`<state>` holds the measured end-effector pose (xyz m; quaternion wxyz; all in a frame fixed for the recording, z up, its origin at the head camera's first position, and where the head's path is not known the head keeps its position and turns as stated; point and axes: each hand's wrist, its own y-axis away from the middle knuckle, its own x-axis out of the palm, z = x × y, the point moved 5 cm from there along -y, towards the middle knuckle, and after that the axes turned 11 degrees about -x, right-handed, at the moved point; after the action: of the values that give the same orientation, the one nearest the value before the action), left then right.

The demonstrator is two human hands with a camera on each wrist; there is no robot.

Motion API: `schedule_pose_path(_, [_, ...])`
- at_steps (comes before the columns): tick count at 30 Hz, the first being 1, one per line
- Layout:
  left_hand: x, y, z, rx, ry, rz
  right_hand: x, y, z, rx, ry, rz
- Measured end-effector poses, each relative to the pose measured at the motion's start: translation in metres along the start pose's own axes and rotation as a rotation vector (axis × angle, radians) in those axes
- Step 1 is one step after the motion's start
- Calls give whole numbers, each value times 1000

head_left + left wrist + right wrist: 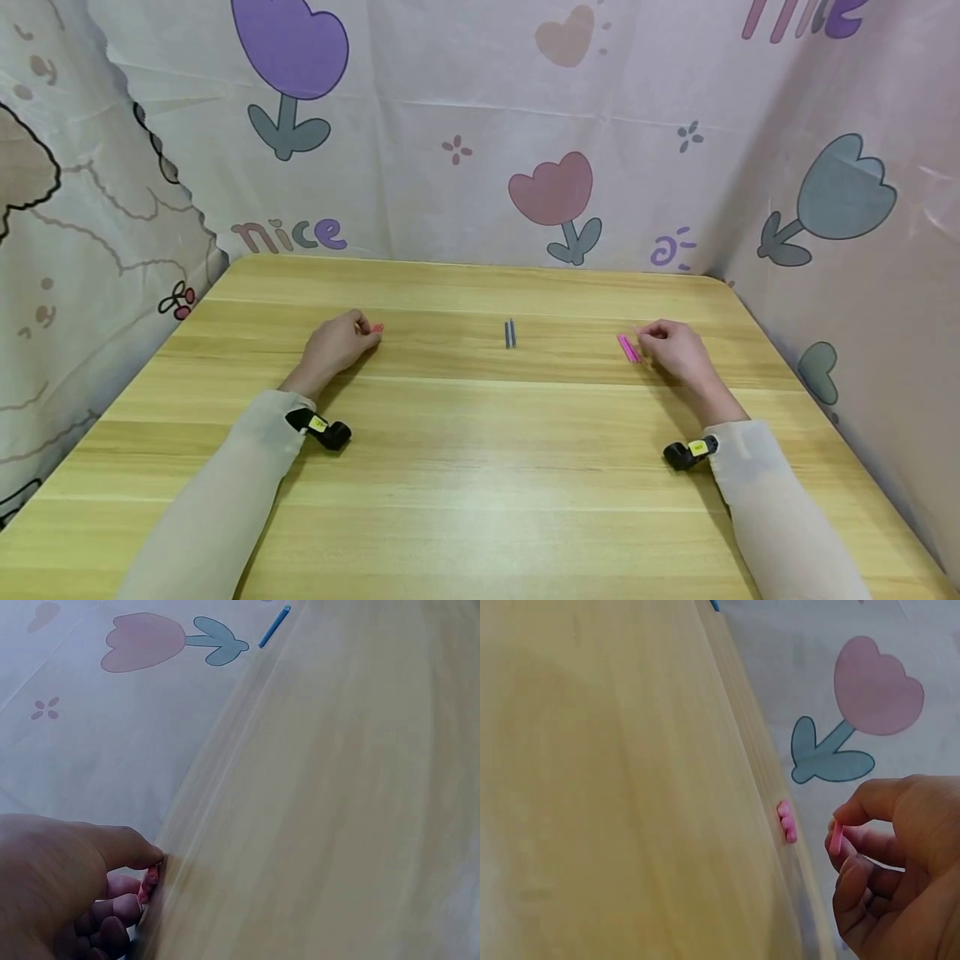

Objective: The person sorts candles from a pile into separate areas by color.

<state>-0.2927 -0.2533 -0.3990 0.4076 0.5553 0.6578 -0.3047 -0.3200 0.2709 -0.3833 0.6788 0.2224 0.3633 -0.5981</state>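
My left hand (335, 343) is at the left of the table, thumb and fingertips pinching a small bunch of short red sticks (377, 328). In the left wrist view only the ends of those red sticks (151, 883) show; the hand covers the rest. On the right, my right hand (675, 348) pinches one thin pink stick (837, 837) between thumb and forefinger. Just left of that hand, several bright pink sticks (628, 348) lie side by side on the table, apart from the held one.
Two dark blue sticks (510, 333) lie parallel in the middle of the wooden table (480, 467), between the hands. A printed cloth (420, 183) hangs behind the table's far edge and along both sides.
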Motion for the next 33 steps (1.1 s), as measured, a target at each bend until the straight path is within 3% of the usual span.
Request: schedule_pose_path(33, [0, -1, 1, 9, -16, 6, 11, -2, -10, 35, 80, 36])
